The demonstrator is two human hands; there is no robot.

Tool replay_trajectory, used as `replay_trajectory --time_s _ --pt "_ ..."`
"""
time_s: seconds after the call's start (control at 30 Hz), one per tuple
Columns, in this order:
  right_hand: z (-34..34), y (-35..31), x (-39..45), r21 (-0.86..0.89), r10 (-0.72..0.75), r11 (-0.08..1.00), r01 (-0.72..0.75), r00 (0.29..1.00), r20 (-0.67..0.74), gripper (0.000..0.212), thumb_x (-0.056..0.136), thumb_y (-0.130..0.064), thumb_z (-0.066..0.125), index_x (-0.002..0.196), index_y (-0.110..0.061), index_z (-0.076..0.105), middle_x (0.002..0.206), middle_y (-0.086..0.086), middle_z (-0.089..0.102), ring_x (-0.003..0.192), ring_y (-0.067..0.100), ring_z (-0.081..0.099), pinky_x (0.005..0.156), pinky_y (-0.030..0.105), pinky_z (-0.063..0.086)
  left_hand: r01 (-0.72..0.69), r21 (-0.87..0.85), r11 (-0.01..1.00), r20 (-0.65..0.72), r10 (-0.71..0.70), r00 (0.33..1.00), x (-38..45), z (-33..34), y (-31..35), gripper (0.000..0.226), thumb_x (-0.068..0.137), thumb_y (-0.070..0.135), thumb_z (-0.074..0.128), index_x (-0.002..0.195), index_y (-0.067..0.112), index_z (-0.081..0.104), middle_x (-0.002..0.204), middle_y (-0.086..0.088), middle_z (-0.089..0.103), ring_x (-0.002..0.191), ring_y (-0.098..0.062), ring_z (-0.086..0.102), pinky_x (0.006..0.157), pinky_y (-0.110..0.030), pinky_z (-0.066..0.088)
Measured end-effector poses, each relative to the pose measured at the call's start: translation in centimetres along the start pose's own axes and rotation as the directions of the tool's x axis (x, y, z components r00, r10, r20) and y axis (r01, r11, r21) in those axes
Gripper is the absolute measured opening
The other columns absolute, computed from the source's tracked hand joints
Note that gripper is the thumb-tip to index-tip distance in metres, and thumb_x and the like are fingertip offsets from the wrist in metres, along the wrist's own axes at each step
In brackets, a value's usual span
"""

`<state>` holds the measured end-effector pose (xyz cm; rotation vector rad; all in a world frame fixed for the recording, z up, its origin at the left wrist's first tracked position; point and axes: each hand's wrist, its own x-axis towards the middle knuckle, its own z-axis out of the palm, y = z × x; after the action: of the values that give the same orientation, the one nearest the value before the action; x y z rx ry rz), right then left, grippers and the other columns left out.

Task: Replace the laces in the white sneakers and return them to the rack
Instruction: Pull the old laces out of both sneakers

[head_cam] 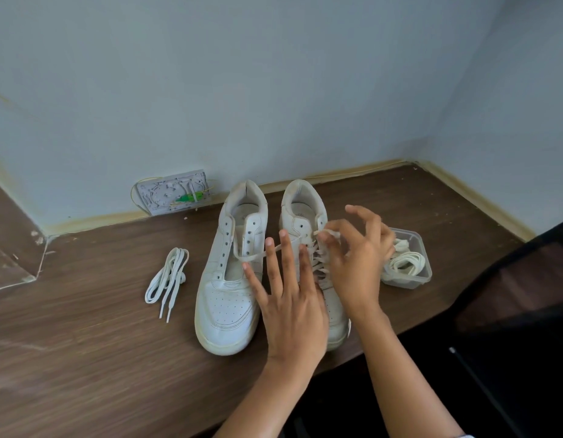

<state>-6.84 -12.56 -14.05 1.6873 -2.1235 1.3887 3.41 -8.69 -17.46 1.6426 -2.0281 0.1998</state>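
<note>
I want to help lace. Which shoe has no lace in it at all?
The left sneaker, beside the loose lace: its eyelets are bare. The right sneaker is laced, under the hands.

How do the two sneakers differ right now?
The left sneaker has bare eyelets and an open tongue; the right sneaker has a lace crossed through its lower eyelets. No hand holds the left sneaker, though a lace end drapes over it; the right hand pinches the lace at the right sneaker, and the left hand hovers open. Both are white, upright, heels toward the wall.
</note>
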Motion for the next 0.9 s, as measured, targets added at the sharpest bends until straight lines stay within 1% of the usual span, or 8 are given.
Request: replay_trajectory --time_s 0.07,0.13,0.3,0.4,0.5,0.6,0.67,0.9 --pt "-0.5 0.1 0.4 0.258 0.248 0.940 -0.223 0.967 -0.066 0.006 0.088 -0.026 0.069 0.087 -0.031 0.065 0.127 -0.007 0.046 0.118 0.023 0.036 0.104 0.031 0.027 -0.006 -0.013 1.000 -0.004 0.006 1.000 0.0 0.1 0.0 0.056 0.094 0.026 0.042 0.148 0.012 0.042 0.163 -0.018 0.012 0.151 -0.036 0.000 0.115 -0.069 0.004" --pt "-0.9 0.2 0.6 0.325 0.358 0.891 -0.316 0.930 -0.079 0.005 0.090 -0.031 0.066 0.093 -0.027 0.065 0.128 -0.007 0.043 0.117 0.018 0.033 0.107 0.043 0.031 -0.010 -0.026 1.000 -0.001 0.010 1.000 0.0 0.1 0.0 0.056 0.095 0.027 0.035 0.148 0.012 0.041 0.163 -0.018 0.012 0.151 -0.036 0.000 0.115 -0.069 0.005" --pt "-0.7 -0.4 0.1 -0.065 -0.026 0.998 0.027 1.000 0.017 0.021 0.090 -0.047 0.065 0.105 -0.033 0.067 0.141 0.003 0.039 0.123 0.029 0.031 0.099 0.043 0.029 -0.009 -0.016 1.000 0.005 0.009 1.000 0.0 0.0 0.0 0.058 0.092 0.027 0.036 0.147 0.010 0.043 0.163 -0.019 0.011 0.151 -0.036 0.000 0.115 -0.069 0.003" --pt "0.2 -0.3 -0.4 -0.163 -0.091 0.981 0.107 0.991 0.101 0.008 0.088 -0.034 0.070 0.095 -0.029 0.069 0.141 0.004 0.042 0.125 0.033 0.032 0.101 0.055 0.033 -0.010 0.008 1.000 0.009 0.010 1.000 0.1 0.0 -0.1 0.061 0.089 0.026 0.041 0.147 0.010 0.043 0.163 -0.019 0.010 0.151 -0.036 0.000 0.115 -0.069 0.003" --pt "0.2 0.0 -0.1 0.004 0.047 0.999 -0.046 0.998 -0.042 0.011 0.086 -0.020 0.071 0.088 -0.029 0.065 0.133 -0.003 0.044 0.118 0.024 0.035 0.099 0.054 0.038 -0.012 0.004 1.000 0.006 0.012 1.000 0.0 0.0 -0.1 0.059 0.092 0.026 0.042 0.148 0.011 0.041 0.162 -0.019 0.011 0.151 -0.037 0.000 0.115 -0.069 0.003" --pt "-0.9 0.8 0.9 0.240 0.312 0.938 -0.249 0.908 -0.279 0.012 0.093 -0.028 0.064 0.094 -0.016 0.063 0.126 0.004 0.046 0.111 0.016 0.032 0.100 0.051 0.038 -0.009 -0.012 1.000 0.002 0.009 1.000 0.0 0.0 -0.1 0.057 0.095 0.028 0.035 0.149 0.011 0.039 0.163 -0.018 0.011 0.151 -0.036 -0.001 0.115 -0.069 0.003" --pt "-1.4 1.0 1.1 0.188 0.282 0.954 -0.233 0.911 -0.301 0.020 0.094 -0.036 0.061 0.098 -0.017 0.062 0.129 0.005 0.045 0.111 0.015 0.029 0.099 0.049 0.038 -0.005 -0.015 1.000 0.005 0.005 1.000 0.0 0.1 0.0 0.057 0.095 0.027 0.033 0.149 0.011 0.039 0.163 -0.018 0.011 0.151 -0.036 -0.001 0.115 -0.069 0.004" --pt "-0.2 -0.1 -0.2 -0.144 -0.055 0.986 0.079 0.985 0.164 0.021 0.090 -0.047 0.063 0.103 -0.032 0.066 0.145 0.004 0.035 0.130 0.030 0.023 0.104 0.051 0.028 -0.009 -0.015 1.000 0.009 0.010 1.000 0.0 0.1 -0.1 0.059 0.090 0.026 0.044 0.147 0.011 0.043 0.163 -0.018 0.012 0.151 -0.036 0.002 0.114 -0.069 0.007"
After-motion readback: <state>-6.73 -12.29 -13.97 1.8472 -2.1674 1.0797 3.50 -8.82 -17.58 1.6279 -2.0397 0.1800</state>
